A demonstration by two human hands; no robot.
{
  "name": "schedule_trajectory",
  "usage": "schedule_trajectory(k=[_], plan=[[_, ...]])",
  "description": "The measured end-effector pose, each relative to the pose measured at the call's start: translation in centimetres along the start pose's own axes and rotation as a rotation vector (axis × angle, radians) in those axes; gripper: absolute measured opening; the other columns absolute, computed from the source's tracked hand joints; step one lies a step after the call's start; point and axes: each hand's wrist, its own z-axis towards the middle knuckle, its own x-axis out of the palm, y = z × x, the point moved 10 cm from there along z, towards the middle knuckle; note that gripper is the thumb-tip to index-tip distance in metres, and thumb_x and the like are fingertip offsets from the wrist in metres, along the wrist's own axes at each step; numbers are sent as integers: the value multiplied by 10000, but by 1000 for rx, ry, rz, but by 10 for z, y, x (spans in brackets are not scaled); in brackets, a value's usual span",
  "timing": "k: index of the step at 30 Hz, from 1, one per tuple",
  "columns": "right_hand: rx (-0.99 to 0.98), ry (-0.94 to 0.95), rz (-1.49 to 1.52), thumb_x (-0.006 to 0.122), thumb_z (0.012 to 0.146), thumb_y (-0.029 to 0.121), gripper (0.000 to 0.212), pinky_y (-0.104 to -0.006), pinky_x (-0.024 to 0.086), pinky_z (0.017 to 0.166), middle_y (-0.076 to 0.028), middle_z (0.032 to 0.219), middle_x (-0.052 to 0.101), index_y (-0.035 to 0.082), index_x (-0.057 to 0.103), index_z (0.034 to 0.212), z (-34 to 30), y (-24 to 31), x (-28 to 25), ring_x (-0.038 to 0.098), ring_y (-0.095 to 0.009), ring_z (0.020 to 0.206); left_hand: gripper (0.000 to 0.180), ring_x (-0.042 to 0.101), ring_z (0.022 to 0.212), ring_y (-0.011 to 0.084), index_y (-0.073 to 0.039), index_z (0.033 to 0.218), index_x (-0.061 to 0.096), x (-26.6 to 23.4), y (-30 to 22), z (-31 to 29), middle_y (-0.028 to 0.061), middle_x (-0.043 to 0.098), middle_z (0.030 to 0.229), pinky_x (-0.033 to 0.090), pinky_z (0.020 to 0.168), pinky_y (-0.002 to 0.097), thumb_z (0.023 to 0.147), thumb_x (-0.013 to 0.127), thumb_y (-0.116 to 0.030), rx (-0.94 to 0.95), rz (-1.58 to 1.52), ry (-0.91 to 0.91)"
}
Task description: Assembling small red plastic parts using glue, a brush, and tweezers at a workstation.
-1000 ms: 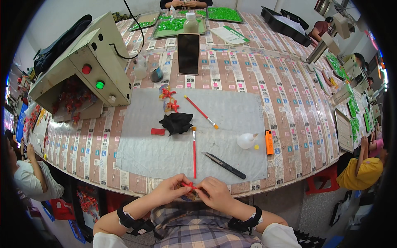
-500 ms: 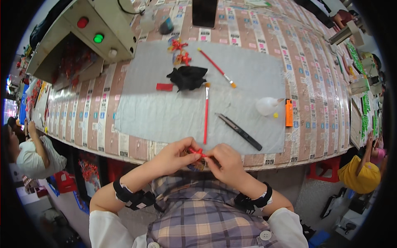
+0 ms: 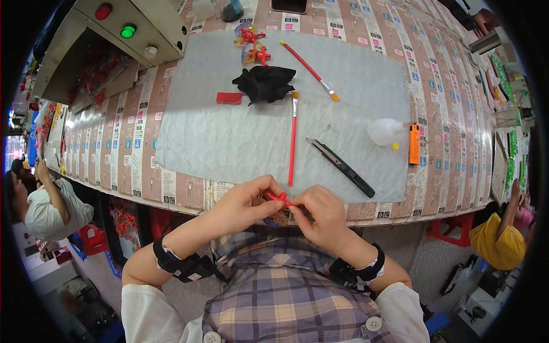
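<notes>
At the table's near edge, my left hand (image 3: pixel 251 201) is closed on a small red plastic figure (image 3: pixel 277 197) that has a clear yellowish part (image 3: pixel 278 219) below it. My right hand (image 3: pixel 321 215) pinches a thin red end of the same figure. Fingers cover much of the piece, so its full shape is hidden. Just beyond my hands lies a red-handled flat brush (image 3: pixel 293 146). Farther right is a black utility knife (image 3: pixel 342 167), its tip pointing away to the left.
On the grey sheet (image 3: pixel 194 143) lie a black cloth (image 3: pixel 263 84), a red strip (image 3: pixel 229 98), a second brush (image 3: pixel 309 70) and two similar red figures (image 3: pixel 250 38). A white squeeze bottle (image 3: pixel 384 132) and an orange lighter (image 3: pixel 414 144) are at right. A lit machine box (image 3: pixel 163 28) stands far left.
The view has shifted, so the tabletop things sit higher in the picture. Both hands keep hold of the red figure, with only slight finger movement.
</notes>
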Motion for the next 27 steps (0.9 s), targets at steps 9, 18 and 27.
schedule_trajectory(k=[9, 18, 27], plan=[[4, 3, 16, 634, 736, 45, 122, -358, 404, 538, -92, 685, 501, 38, 517, 769, 2, 0, -1, 506, -270, 623, 140, 504, 731, 25, -43, 985, 509, -2, 4, -1, -6, 549, 848, 408, 575, 172, 899, 547, -147, -38, 32, -10], [-16, -11, 33, 631, 743, 50, 113, -359, 403, 538, -91, 676, 501, 40, 520, 766, 2, 1, -2, 507, -270, 623, 147, 515, 733, 29, -52, 986, 513, -3, 5, -1, -9, 556, 842, 411, 574, 171, 897, 551, -163, -54, 44, -13], [2, -5, 38, 634, 744, 55, 116, -358, 396, 538, -90, 664, 493, 42, 521, 765, 3, 0, -2, 497, -270, 611, 149, 513, 727, 29, -47, 986, 517, -3, 5, -1, -7, 558, 837, 413, 585, 173, 892, 554, -156, -41, 35, -17]])
